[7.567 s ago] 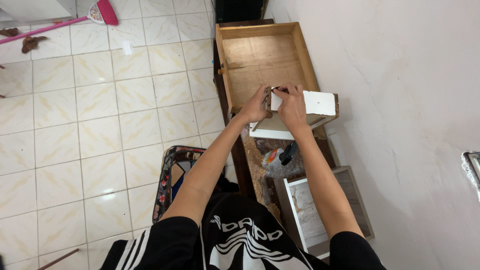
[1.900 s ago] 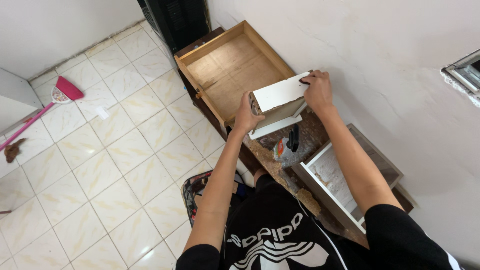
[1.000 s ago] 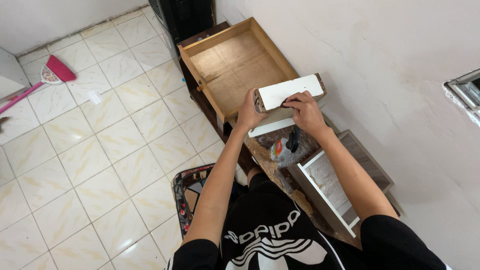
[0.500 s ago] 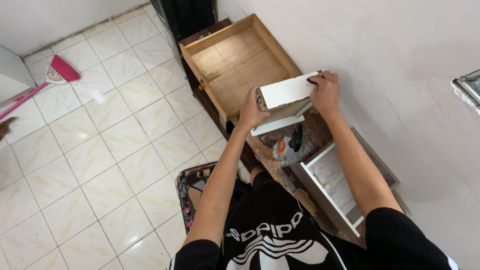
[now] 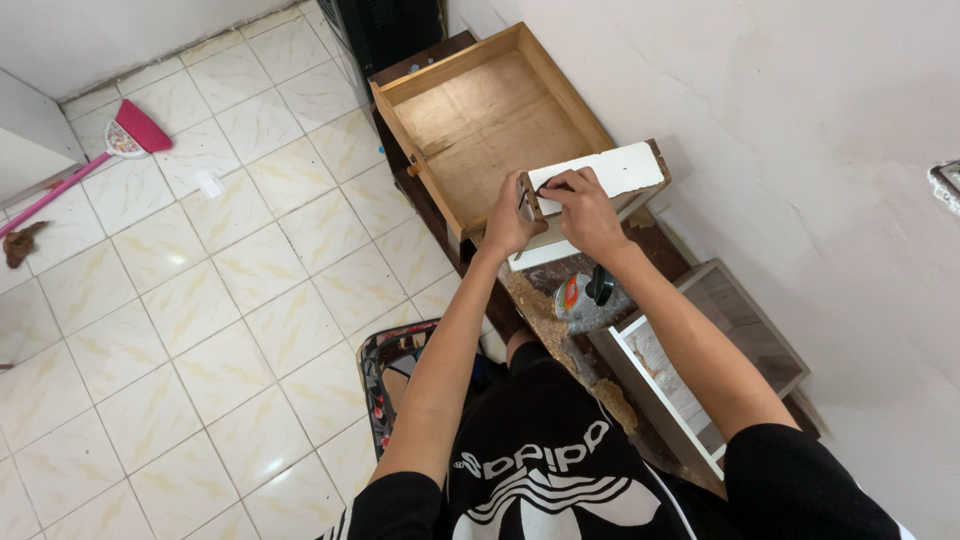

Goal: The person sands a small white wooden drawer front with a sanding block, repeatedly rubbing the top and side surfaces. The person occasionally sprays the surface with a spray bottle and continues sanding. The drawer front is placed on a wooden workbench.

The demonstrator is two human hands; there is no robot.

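We are looking down on a dark worn bench (image 5: pixel 560 330) running along the wall from twelve toward five o'clock. A wooden drawer (image 5: pixel 480 120) is lying on it at twelve, a white panel (image 5: pixel 610 172) at one, a small bottle (image 5: pixel 585 298) at centre, and a white-edged drawer (image 5: pixel 700 370) is sitting at four.

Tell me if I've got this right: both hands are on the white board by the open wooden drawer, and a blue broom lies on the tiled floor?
Not quite: the broom is pink, not blue, as the head view shows. The rest holds: left hand and right hand are on the white board beside the open wooden drawer.
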